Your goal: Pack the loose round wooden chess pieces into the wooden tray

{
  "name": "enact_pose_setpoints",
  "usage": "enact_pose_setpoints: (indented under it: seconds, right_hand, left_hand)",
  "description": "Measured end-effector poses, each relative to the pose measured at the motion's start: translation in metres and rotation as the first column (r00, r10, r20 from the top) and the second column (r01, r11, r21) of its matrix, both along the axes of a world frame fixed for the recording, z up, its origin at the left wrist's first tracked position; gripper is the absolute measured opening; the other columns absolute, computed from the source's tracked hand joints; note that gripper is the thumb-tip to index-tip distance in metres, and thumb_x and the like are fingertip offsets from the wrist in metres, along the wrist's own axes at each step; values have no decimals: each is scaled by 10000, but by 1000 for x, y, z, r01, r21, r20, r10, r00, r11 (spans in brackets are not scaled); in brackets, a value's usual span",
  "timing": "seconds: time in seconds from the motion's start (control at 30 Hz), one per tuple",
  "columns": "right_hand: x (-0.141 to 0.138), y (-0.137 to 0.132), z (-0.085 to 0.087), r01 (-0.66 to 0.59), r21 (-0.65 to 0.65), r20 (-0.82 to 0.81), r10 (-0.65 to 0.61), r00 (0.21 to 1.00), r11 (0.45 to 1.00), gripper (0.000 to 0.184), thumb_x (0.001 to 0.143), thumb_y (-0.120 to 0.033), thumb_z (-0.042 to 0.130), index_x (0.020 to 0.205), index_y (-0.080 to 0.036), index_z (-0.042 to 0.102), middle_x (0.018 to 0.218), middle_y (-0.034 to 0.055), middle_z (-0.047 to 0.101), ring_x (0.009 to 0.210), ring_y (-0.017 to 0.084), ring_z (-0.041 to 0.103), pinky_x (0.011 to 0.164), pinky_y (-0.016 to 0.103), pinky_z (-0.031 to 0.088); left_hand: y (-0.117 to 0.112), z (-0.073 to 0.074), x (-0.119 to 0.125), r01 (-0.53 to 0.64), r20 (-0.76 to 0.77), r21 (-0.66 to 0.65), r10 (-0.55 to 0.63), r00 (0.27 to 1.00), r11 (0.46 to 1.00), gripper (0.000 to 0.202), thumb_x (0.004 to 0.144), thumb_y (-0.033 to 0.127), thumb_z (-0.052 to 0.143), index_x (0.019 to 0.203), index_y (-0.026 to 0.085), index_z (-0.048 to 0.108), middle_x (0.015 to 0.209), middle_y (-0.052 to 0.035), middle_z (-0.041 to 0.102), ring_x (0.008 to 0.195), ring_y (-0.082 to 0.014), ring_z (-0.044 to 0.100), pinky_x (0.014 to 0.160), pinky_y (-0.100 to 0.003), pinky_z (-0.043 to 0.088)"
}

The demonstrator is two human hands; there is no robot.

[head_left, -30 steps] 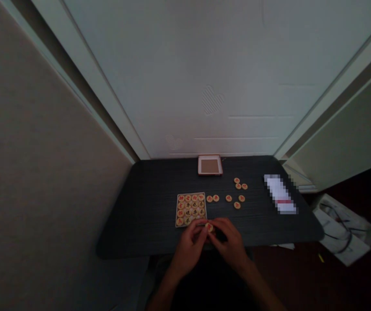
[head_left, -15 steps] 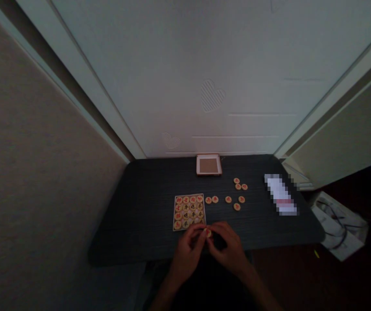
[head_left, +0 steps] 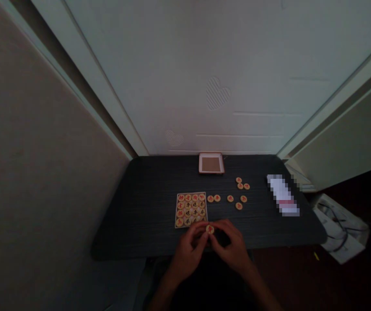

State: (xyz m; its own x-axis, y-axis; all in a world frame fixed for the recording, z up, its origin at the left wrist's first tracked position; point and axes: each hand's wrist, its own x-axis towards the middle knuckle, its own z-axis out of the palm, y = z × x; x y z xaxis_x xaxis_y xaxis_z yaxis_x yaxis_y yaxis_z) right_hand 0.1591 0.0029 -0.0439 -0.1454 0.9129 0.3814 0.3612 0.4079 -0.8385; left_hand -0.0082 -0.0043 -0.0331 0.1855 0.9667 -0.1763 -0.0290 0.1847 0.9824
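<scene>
Both your hands are at the near edge of the surface (head_left: 146, 207), about midway along it, fingertips drawn together. Between them sits the piece (head_left: 210, 229), a round pale disc with a red mark facing up. Your left hand (head_left: 188, 250) closes on it from one side and your right hand (head_left: 233, 246) from the other, so both are pinched narrow around it. The light is low, and I can't tell which fingers carry it or whether it is lifted clear of the surface.

Just beyond your left fingers lies the tray (head_left: 191, 193), with discs packed in rows, some marked red and some black. Your hands cover its near right corner, so I can't tell whether that last row is full. The marks are too small and dim to read.

Right of the tray, loose pieces (head_left: 230, 198) lie scattered. Two sit just beside the tray's edge, three more are farther right, and a tight cluster of three is behind those. All show red.

At the far edge, against the wall, sits a small square box (head_left: 211, 164), its inside brown. Toward the right edge there is a blurred patch (head_left: 283, 195), white with a red band, which I can't identify. Off the right edge, a pale bag (head_left: 340, 229) lies on the floor. Your forearms are cut off at the bottom.
</scene>
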Motion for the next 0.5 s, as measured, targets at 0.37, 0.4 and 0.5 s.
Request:
enact_pose_setpoints:
  seconds: [0.37,0.4,0.5]
  right_hand:
    - [0,-1,0,19,-40,-21,-19,1000,999,251,883,-183,652,1119,-254,697,972,52,732,900,216,681,804,350,560]
    - [0,-1,-1,18,-44,-22,-19,1000,999,248,885,-186,652,1119,-254,697,975,53,732,903,217,679,807,353,557]
    - [0,-1,0,20,-44,-29,-22,999,999,235,901,-201,644,1124,-253,696,983,58,732,909,217,676,817,357,553]
  left_hand:
    - [1,1,1,7,7,8,-7,1000,1000,263,931,361,628,1151,224,670,1183,-92,738,1043,-242,715,884,-357,601]
    - [1,1,1,8,7,10,-8,1000,1000,263,931,359,628,1152,223,669,1191,-93,734,1044,-243,714,879,-355,603]
    - [0,-1,0,9,9,6,-9,1000,1000,270,933,359,624,1162,219,661,1205,-99,728,1052,-247,711,873,-360,607]
